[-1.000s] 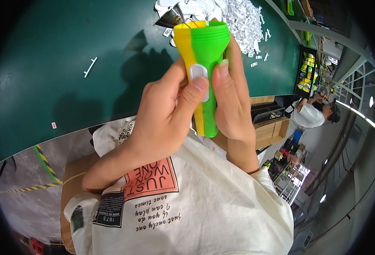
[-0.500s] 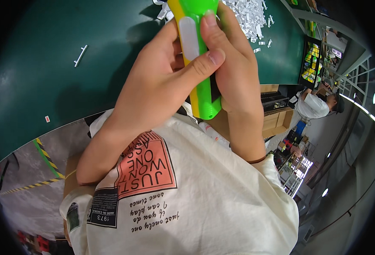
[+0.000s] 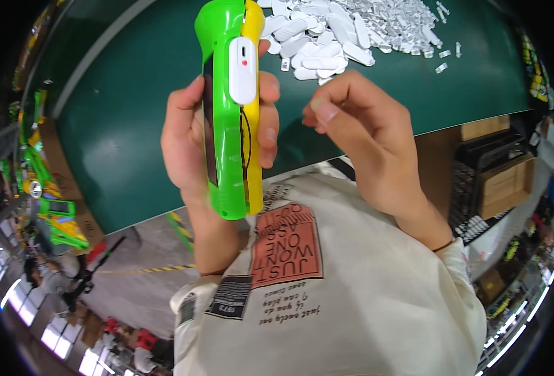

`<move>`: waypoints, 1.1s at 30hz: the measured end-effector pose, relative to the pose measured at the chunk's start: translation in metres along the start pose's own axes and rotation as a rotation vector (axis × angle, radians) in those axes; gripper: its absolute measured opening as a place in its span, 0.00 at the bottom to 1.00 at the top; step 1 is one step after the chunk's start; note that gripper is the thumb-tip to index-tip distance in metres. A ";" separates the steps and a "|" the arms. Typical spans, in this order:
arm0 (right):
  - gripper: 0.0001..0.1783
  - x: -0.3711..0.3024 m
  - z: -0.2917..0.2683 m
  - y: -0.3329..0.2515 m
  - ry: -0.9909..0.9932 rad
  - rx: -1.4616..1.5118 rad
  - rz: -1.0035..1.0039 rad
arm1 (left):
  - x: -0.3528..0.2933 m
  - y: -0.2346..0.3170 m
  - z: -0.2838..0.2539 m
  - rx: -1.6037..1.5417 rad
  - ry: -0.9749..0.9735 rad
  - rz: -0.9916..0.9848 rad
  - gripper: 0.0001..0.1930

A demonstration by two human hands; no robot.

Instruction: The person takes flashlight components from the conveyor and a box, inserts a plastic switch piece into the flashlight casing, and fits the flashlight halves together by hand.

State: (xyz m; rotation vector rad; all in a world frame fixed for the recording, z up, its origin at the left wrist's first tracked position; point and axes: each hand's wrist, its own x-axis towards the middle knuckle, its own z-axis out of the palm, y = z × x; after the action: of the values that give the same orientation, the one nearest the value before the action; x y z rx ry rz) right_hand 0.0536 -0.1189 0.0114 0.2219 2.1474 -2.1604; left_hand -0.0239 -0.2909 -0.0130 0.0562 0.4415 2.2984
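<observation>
A green-and-yellow flashlight (image 3: 228,147) stands nearly upright, its wide head at the top. My left hand (image 3: 186,135) is closed round it, thumb on the left and fingers curled round the yellow side. Facing me is a white oblong side piece (image 3: 243,75) with a dark slot and a red dot. Below that piece, a thin dark line runs between the green and yellow halves; a gap or a wire, I cannot tell which. Apart from the flashlight, to its right, my right hand (image 3: 371,141) has thumb and forefinger pinched together. Whatever they may hold is hidden.
On the green tabletop (image 3: 132,125) lies a heap of white oblong plastic pieces (image 3: 327,53), with smaller white parts (image 3: 402,28) to its right. Cardboard boxes (image 3: 509,188) stand beyond the table's right edge. More green-and-yellow items (image 3: 57,207) show at the far left.
The flashlight has turned, showing its side with the slotted white piece. My right hand has let go of it and moved right; my left keeps hold. The whole view has swung too.
</observation>
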 end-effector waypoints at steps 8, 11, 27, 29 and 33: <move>0.11 -0.009 0.004 0.014 0.028 -0.077 -0.264 | 0.014 -0.014 0.011 0.059 0.073 0.005 0.31; 0.12 -0.007 0.003 0.010 -0.003 -0.001 -0.187 | 0.016 -0.024 0.018 0.042 0.099 0.112 0.31; 0.13 -0.006 0.011 0.035 0.255 -0.328 -0.723 | 0.011 -0.042 0.015 0.303 0.218 0.205 0.37; 0.14 -0.006 0.014 0.042 0.288 -0.389 -0.786 | 0.013 -0.040 0.017 0.343 0.250 0.202 0.37; 0.16 -0.009 0.010 0.044 0.250 -0.530 -0.943 | 0.013 -0.038 0.021 0.366 0.311 0.131 0.36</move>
State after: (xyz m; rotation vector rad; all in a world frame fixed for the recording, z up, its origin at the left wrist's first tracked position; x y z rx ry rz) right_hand 0.0689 -0.1296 -0.0308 -0.7370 3.3265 -1.7803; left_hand -0.0027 -0.2517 -0.0067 -0.0961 1.0430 2.3318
